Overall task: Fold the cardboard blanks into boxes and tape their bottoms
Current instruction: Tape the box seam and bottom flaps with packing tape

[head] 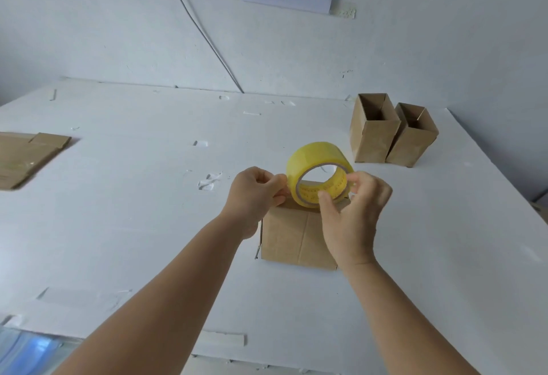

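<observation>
The person stood at the white tabletop with both bare arms stretched out over it. The right hand gripped a roll of yellow tape, thumb hooked inside the core and the other fingers curled over the rim, holding the roll upright just above a folded cardboard box. The left hand had its fingers curled in, thumb and fingertips pinching at the left side of the roll; I could not tell whether a loose end of tape was caught between them.

The box sat near the middle of the tabletop, a little toward the near edge, with its closed flaps facing up and a seam running across them. The roll hovered over its far edge.

Toward the far right corner of the tabletop stood 2 finished boxes, open ends up, touching side by side. At the left edge lay a stack of flat cardboard blanks, partly cut off from view. Bits of clear tape clung to the surface here and there. A grey cable ran down the wall behind the far edge.
</observation>
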### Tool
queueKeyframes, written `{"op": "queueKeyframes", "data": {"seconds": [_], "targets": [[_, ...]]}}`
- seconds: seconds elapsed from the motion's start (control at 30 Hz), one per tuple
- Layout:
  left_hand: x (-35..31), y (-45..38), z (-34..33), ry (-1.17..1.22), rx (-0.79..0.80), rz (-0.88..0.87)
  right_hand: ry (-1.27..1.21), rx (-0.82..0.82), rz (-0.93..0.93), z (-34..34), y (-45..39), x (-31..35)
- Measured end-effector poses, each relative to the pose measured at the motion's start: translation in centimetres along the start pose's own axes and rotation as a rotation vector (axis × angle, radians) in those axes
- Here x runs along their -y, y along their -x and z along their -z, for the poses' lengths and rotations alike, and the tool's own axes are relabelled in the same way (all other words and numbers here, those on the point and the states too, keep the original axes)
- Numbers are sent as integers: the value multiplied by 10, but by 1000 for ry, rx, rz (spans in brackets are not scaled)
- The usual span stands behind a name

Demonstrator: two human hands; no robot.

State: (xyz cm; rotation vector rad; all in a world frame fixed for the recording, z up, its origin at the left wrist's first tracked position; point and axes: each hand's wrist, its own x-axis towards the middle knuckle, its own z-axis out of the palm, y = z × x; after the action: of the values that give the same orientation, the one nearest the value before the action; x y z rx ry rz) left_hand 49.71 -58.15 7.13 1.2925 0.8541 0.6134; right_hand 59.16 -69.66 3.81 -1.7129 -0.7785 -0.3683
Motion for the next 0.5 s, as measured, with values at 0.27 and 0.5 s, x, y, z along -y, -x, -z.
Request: {"op": "queueKeyframes", "data": {"seconds": [0.27,0.5], "targets": [[1,-6,3,42,17,29,133,496,-371,13,-30,1],[-1,-10,8,126,-13,64,105,502,-304,6,-36,3]]}}
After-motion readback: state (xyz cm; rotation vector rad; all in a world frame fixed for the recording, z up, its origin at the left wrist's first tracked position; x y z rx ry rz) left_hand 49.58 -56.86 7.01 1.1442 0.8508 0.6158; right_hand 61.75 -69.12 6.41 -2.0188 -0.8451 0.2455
